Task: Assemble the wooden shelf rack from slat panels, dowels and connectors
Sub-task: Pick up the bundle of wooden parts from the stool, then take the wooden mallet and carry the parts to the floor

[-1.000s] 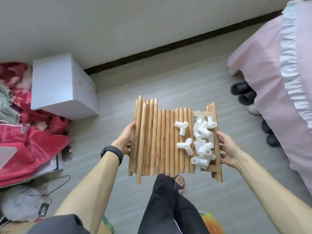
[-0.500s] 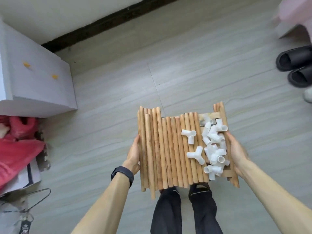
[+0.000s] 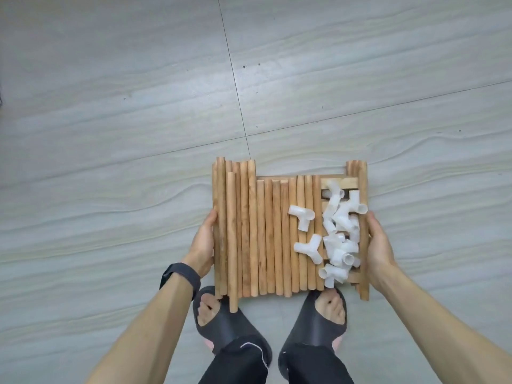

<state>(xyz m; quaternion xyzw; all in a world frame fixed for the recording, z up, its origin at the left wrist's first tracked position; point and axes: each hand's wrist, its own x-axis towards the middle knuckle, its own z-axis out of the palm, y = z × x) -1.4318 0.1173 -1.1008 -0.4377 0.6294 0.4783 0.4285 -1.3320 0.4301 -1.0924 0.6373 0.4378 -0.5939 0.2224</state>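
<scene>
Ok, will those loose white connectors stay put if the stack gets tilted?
Probably not. The connectors lie loose on the dowels and slat panel, nothing blocking the near edge, so they may slide off. Their open tube ends suggest hollow plastic, likely light and easily jostled.

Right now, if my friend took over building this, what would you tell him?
Left hand grips the left edge of the stacked panels; right hand grips the right edge. The stack is held above the floor, over the feet. Loose dowels lie on top, connectors piled at the right. Done: nothing joined. Left: set it down, then assemble everything.
</scene>
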